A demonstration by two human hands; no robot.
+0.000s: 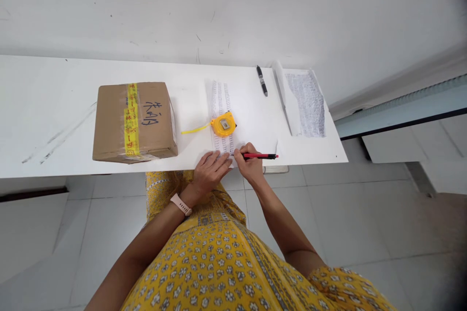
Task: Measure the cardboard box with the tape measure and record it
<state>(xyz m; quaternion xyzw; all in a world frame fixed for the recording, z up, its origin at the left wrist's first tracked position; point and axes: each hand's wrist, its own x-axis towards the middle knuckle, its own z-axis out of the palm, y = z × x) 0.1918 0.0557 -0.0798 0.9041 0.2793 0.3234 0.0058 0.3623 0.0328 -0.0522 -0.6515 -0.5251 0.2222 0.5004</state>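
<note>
A sheet of printed paper (222, 99) lies on the white table (54, 107), near its front edge. My left hand (210, 170) rests flat on the paper's near end, fingers stretched out. My right hand (250, 163) is closed round a red pen (260, 156), whose tip meets the paper beside my left fingers. A yellow tape measure (223, 124) sits on the sheet just beyond my hands, a short length of tape pulled out to the left.
A taped cardboard box (134, 120) with handwriting stands at the left. A black marker (261, 80) lies at the back, and a bubble-wrap mailer (304, 102) lies near the table's right end. A wall runs behind; tiled floor lies below.
</note>
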